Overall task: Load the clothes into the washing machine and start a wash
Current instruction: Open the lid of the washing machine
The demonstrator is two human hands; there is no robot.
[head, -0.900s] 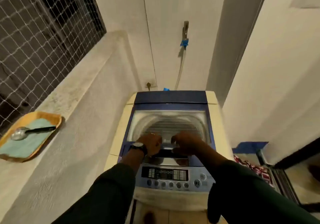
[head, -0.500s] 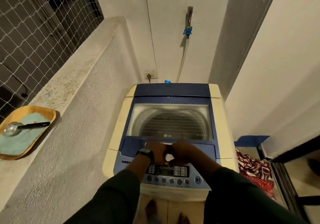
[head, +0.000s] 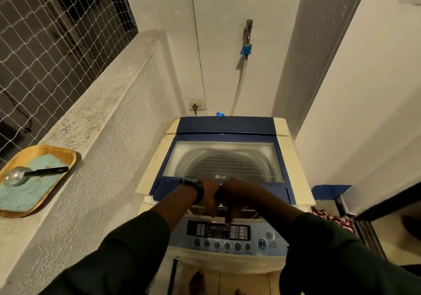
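Observation:
The top-loading washing machine [head: 296, 158] stands in front of me, its blue lid with the glass window [head: 223, 164] lying down over the drum. My left hand [head: 208, 195], a watch on its wrist, rests on the lid's front edge with fingers pointing down. Right beside it, my right hand [head: 232, 194] stretches a finger onto the top of the control panel [head: 218, 232]. Neither hand holds anything. No clothes show through the window. A red and white patterned cloth [head: 330, 219] lies low to the right of the machine.
On the ledge at left sits a yellow tray [head: 68, 158] of blue powder with a metal scoop [head: 25, 175]. A tap with a blue hose fitting [head: 246, 49] and a wall socket [head: 197, 106] are behind the machine. Walls stand close on both sides.
The lid, folded and partly raised a second ago, has come down flat. Both hands slid from the lid's handle toward me to its front edge and the control panel.

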